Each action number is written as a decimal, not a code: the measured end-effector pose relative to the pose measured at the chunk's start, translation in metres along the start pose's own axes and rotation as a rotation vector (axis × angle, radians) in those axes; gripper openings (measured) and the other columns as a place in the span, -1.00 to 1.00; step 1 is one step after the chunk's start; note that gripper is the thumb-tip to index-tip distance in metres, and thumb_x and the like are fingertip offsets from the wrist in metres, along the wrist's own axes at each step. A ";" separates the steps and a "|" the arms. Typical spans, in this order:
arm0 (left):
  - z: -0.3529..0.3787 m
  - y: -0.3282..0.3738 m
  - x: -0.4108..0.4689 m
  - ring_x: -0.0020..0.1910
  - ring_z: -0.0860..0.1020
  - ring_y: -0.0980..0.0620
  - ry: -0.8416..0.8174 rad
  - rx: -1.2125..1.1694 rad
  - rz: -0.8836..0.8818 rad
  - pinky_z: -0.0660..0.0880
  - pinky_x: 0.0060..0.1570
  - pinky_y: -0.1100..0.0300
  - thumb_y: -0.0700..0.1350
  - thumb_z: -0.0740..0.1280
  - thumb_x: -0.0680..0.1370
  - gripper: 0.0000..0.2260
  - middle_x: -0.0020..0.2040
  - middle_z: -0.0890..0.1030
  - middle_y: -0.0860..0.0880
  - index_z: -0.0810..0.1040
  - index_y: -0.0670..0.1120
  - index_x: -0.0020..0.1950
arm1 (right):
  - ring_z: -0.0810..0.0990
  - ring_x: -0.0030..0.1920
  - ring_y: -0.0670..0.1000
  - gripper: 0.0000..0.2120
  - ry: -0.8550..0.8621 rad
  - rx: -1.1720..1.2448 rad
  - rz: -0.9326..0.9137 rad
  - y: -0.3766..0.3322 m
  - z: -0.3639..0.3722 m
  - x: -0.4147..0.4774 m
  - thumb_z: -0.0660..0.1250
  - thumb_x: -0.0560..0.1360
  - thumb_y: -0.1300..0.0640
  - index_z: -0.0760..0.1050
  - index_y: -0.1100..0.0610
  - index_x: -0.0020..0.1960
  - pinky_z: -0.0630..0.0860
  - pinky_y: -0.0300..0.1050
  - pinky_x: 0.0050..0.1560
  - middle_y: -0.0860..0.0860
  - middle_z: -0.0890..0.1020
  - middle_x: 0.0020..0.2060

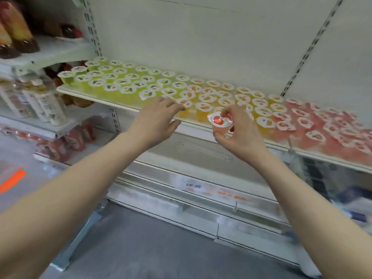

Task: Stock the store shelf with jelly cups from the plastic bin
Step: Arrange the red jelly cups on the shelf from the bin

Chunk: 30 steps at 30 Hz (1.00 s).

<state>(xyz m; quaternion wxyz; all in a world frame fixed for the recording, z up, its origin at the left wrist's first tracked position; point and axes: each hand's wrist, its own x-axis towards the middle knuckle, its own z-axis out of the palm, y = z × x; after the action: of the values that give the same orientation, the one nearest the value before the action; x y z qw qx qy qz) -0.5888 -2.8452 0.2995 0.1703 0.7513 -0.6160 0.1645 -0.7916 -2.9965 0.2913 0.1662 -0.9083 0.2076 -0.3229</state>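
My right hand (pixel 241 133) pinches a pink jelly cup (pixel 220 122) with a strawberry on its lid, just in front of the white shelf's front edge (pixel 96 98). My left hand (pixel 159 117) hovers at that edge with fingers spread and relaxed, holding nothing, close to the orange cups. The shelf carries rows of jelly cups: green ones (pixel 112 81) on the left, orange ones (pixel 227 97) in the middle, pink ones (pixel 322 121) on the right. The plastic bin is out of view.
White bottles (pixel 44 105) stand on a lower shelf at the left, with red packets (pixel 74 139) beneath them. Bagged goods (pixel 14 31) fill the upper left shelf. Under the jelly shelf runs a glass-fronted lower case (pixel 201 178). Grey floor lies below.
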 end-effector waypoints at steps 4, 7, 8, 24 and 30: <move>0.023 0.072 0.054 0.13 0.51 -0.22 0.034 -0.023 0.112 0.42 0.15 -0.04 -0.04 0.35 0.53 -0.69 0.14 0.60 -0.11 0.55 -0.08 0.26 | 0.47 0.00 -0.02 -0.65 0.028 -0.099 0.045 0.054 -0.069 -0.024 0.45 0.37 0.10 0.41 0.09 0.10 0.35 -0.13 -0.10 -0.05 0.51 0.01; 0.040 0.128 0.094 0.16 0.50 -0.19 0.071 -0.049 0.170 0.42 0.18 -0.05 -0.02 0.34 0.54 -0.69 0.15 0.60 -0.08 0.55 -0.07 0.26 | 0.47 0.00 -0.01 -0.64 0.059 -0.127 0.066 0.097 -0.118 -0.042 0.46 0.39 0.10 0.42 0.12 0.11 0.36 -0.12 -0.08 -0.04 0.50 0.00; 0.046 0.148 0.106 0.17 0.49 -0.18 0.083 -0.066 0.183 0.42 0.18 -0.05 -0.01 0.33 0.55 -0.69 0.15 0.60 -0.08 0.55 -0.07 0.26 | 0.44 -0.02 -0.05 -0.64 0.076 -0.130 0.076 0.110 -0.134 -0.048 0.47 0.39 0.10 0.42 0.12 0.11 0.36 -0.14 -0.08 -0.05 0.49 -0.01; 0.145 0.413 0.211 0.06 0.55 -0.18 0.082 -0.189 0.457 0.51 0.07 -0.04 0.02 0.29 0.50 -0.68 0.07 0.62 -0.11 0.62 -0.08 0.18 | 0.50 -0.07 0.05 -0.67 0.253 -0.237 0.455 0.314 -0.322 -0.141 0.43 0.41 0.04 0.35 0.03 0.06 0.42 -0.09 -0.10 0.01 0.51 -0.02; 0.169 0.452 0.231 0.17 0.52 -0.15 0.016 -0.157 0.496 0.47 0.18 -0.07 -0.03 0.37 0.52 -0.71 0.15 0.60 -0.09 0.60 -0.04 0.22 | 0.49 -0.07 0.02 -0.67 0.031 -0.245 0.553 0.357 -0.323 -0.158 0.43 0.44 0.01 0.34 -0.01 0.08 0.33 -0.16 -0.13 0.01 0.49 0.00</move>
<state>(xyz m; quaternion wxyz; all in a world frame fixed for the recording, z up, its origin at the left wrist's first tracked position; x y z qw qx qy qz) -0.9834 -3.2062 0.2786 0.1873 0.5605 -0.7909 0.1587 -1.2109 -3.2804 0.2920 0.1340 -0.8255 0.4870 -0.2519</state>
